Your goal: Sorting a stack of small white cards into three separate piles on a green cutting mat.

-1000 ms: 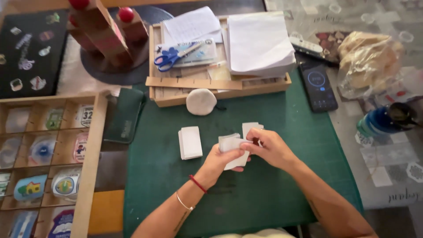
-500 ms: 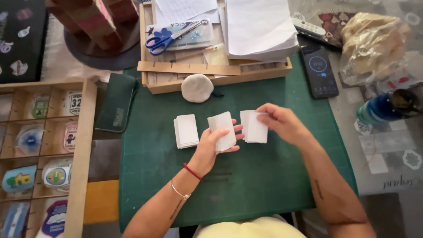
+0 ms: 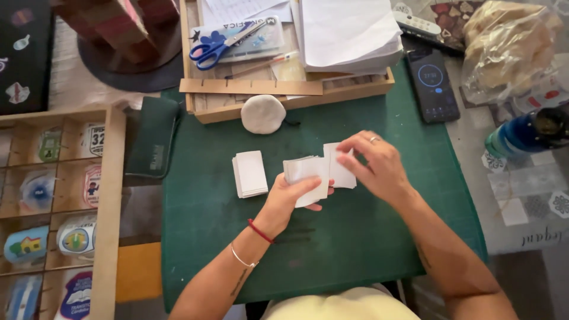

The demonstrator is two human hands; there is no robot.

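The left hand (image 3: 290,201) has its grip closed around a small stack of white cards (image 3: 305,172), thumb across the face and fingers beneath, holding it just above the green cutting mat (image 3: 367,237) that covers the worktop. The right hand (image 3: 376,163) meets that stack from the other side, its fingertips (image 3: 342,159) pinched on a single white card (image 3: 339,175) that lies partly on the mat, just beside the held stack. To the far side of the left grip, a little apart, a second pile of white cards (image 3: 250,173) rests flat on the mat.

Beyond both hands sits a round pale lump (image 3: 263,114), and behind it a shallow wooden tray (image 3: 296,98) holding blue-handled scissors (image 3: 216,46) on a clear case, a pencil, a wooden strip and a thick sheaf of white paper (image 3: 349,32). Past the right hand a dark phone (image 3: 434,85) lies at the mat's edge. Well out from the left grip, a wooden compartment box (image 3: 109,207) holds printed stickers or badges, one kind to each cell, with a dark green pouch (image 3: 154,145) beside it.
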